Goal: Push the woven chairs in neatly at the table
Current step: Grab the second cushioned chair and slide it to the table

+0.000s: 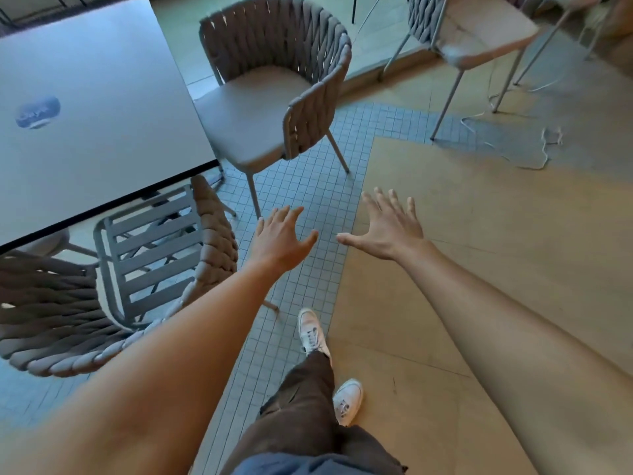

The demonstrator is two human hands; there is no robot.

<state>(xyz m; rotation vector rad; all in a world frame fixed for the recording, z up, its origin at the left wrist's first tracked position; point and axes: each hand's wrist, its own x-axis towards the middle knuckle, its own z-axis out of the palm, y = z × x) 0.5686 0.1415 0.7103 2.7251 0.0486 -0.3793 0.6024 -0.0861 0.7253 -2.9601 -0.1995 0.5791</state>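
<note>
A grey table (102,80) fills the upper left. One woven chair (274,46) with a cushioned seat stands at the table's right side, angled, its seat front touching the table edge. A second woven chair (212,234) with a slatted seat sits at the table's near edge, partly under the top. My left hand (282,240) hovers open over the tiled floor, right of the near chair and below the angled chair. My right hand (390,224) is open beside it, fingers spread. Neither hand touches a chair.
A third woven chair (479,32) with a cushion stands at the upper right, with a white cord (534,156) trailing on the floor by its legs. My legs and white shoes (313,332) are on the tiled strip between table and tan floor.
</note>
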